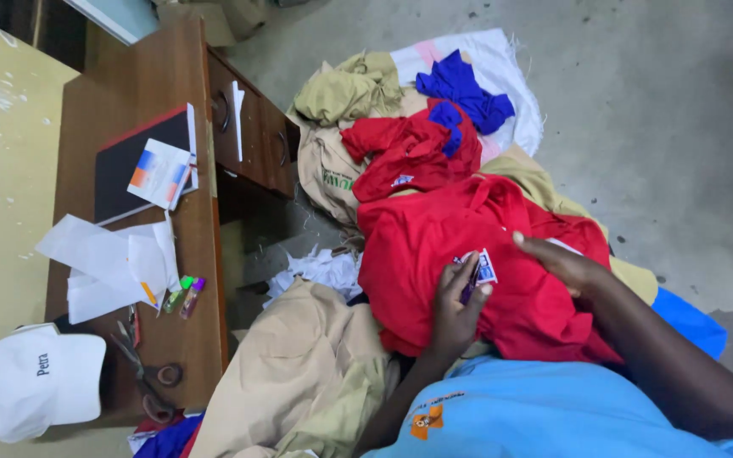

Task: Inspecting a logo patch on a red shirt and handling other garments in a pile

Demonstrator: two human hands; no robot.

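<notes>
Red garment (468,271) with a blue-white badge (484,270), khaki cloth (316,373), white cap (31,382)

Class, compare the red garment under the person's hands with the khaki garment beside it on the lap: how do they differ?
The red garment is bright red; the khaki garment is tan. The red one carries a small sewn patch, pinched by the left hand, with the right hand pressing on the cloth; the khaki one lies untouched and shows no patch. Both are crumpled cloth.
</notes>
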